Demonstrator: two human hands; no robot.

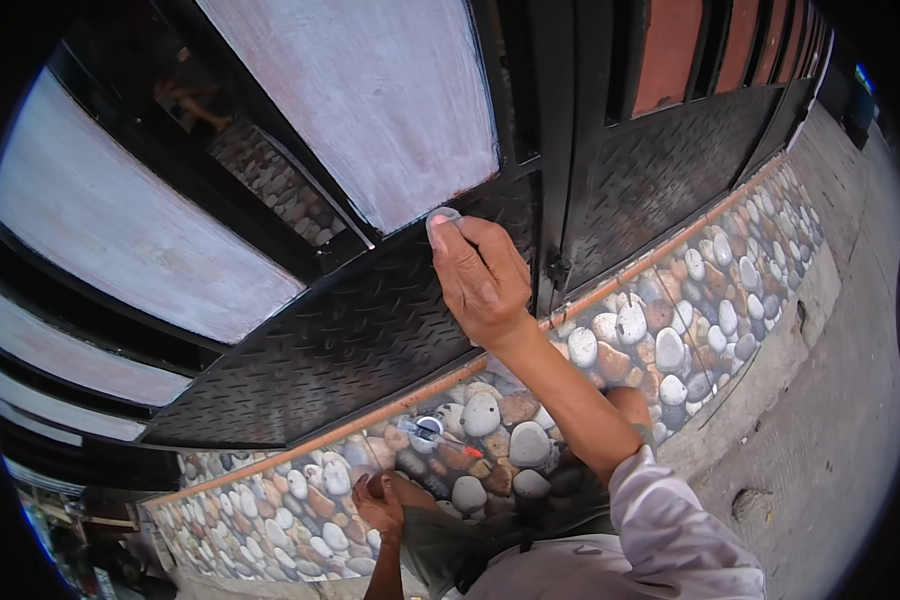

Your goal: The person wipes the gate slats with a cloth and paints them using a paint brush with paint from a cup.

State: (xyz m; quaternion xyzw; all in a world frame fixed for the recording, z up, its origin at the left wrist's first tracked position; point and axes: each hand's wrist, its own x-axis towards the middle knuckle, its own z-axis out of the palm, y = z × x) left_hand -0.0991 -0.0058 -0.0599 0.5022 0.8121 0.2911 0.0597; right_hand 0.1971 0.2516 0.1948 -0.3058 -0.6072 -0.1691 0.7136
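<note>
My right hand pinches a small greyish piece, perhaps folded sheet or cloth, against the lower corner of a whitish painted panel on a black metal gate. Its fingers are pressed together and hide most of the piece. Low at my left knee, my left hand rests with its fingers slightly apart and nothing visible in it. Below the panel, the black textured plate of the gate is close to my right hand.
More whitish panels stand at the left, reddish-brown slats at the upper right. Below the gate runs a pebble-patterned ledge with an orange edge. On it lie a round white-rimmed item and a small orange-red item. Concrete ground lies right.
</note>
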